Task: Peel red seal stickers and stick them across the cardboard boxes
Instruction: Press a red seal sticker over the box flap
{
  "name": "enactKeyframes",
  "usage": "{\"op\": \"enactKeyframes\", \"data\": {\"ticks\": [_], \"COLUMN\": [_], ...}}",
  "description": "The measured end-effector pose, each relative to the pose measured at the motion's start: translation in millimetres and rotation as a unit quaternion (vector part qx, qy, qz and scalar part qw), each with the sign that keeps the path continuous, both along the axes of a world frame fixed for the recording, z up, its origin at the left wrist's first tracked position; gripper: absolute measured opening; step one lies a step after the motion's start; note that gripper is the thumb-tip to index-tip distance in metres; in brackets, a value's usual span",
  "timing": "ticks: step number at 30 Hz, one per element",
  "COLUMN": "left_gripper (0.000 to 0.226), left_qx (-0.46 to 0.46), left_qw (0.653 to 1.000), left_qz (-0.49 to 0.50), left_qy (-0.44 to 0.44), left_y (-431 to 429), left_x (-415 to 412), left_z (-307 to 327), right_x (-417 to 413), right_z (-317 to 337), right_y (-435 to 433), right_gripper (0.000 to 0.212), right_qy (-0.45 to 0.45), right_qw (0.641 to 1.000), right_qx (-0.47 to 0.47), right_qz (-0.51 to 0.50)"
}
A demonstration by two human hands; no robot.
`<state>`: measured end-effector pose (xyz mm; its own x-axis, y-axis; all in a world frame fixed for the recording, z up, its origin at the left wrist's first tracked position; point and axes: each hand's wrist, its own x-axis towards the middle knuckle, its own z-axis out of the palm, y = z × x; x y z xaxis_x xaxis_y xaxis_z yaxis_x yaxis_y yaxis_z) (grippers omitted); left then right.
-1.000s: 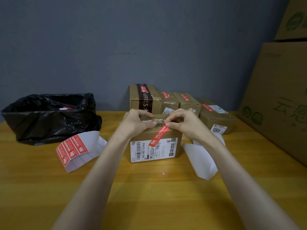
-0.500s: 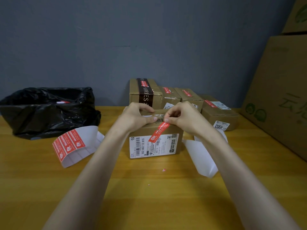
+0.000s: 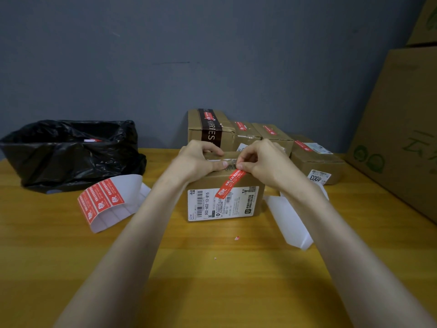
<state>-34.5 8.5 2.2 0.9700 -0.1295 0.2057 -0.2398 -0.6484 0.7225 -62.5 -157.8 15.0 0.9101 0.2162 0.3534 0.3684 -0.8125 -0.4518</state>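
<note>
**Seal halfway home on the front box**

Over the past second little has moved on the wooden table [image 3: 212,268]: the red seal sticker [image 3: 230,183] keeps its slant, its lower end lying on the front face of the cardboard box [image 3: 254,185] and overlapping the white shipping label [image 3: 208,205]. The right hand [image 3: 260,162] still pinches the sticker's upper end between thumb and fingertip at the box's top edge. The left hand [image 3: 198,162] grips the box, fingers curled over its far side and thumb flat on top. The seal looks anchored in front but not yet pressed across the top. Behind stand the sealed boxes [image 3: 314,159]. The sticker sheet [image 3: 101,200], with red seals left on it, lies near the black bag [image 3: 71,152], and the bare backing paper [image 3: 290,223] lies to the right.
</note>
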Motion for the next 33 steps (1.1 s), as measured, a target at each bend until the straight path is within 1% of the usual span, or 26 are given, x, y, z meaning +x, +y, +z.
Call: {"op": "enactKeyframes", "data": {"ticks": [6,11,14,16,19,21,23,25,27,29,33], "left_gripper": [0.03,0.03,0.029,0.027,0.026,0.028,0.028,0.029,0.029,0.03,0.031], "left_qx": [0.004,0.008,0.01,0.011,0.012,0.016,0.015,0.011,0.011,0.015,0.016], "left_qw": [1.0,1.0,1.0,1.0,1.0,1.0,1.0,1.0,1.0,1.0,1.0], "left_qz": [-0.007,-0.007,-0.005,-0.005,-0.007,-0.01,-0.011,-0.013,-0.016,-0.018,-0.014], "left_qy": [-0.003,-0.006,-0.007,-0.007,-0.007,-0.006,-0.006,-0.003,-0.003,-0.003,-0.003], "left_y": [0.7,0.6,0.8,0.9,1.0,1.0,1.2,1.6,1.8,1.8,2.1], "left_x": [1.7,2.5,2.2,2.1,1.9,1.9,2.1,2.0,2.6,2.5,2.8], "left_z": [-0.6,-1.0,-1.3,-1.3,-0.9,-0.9,-0.5,0.1,0.4,0.7,0.4], "right_x": [3.8,1.2,0.5,1.5,3.8,3.3,1.9,0.1,0.4,1.4,4.0], "right_z": [-2.5,-1.7,-0.4,-0.7,-2.3,-1.4,1.8,5.1,6.0,3.9,-1.2], "right_y": [0.2,-4.1,-4.1,-2.8,-1.9,-3.2,-7.4,-12.9,-16.6,-15.1,-8.1], "right_gripper": [0.015,0.012,0.011,0.012,0.012,0.013,0.014,0.012,0.009,0.007,0.005], "right_qy": [0.038,0.037,0.044,0.046,0.037,0.044,0.065,0.082,0.078,0.069,0.034], "right_qw": [0.999,0.999,0.998,0.998,0.998,0.996,0.996,0.993,0.989,0.991,0.996], "right_qx": [-0.028,0.017,0.02,0.003,-0.049,-0.06,-0.021,0.056,0.097,0.089,0.077], "right_qz": [0.015,0.034,0.037,0.034,0.034,0.045,0.055,0.065,0.077,0.076,0.039]}}
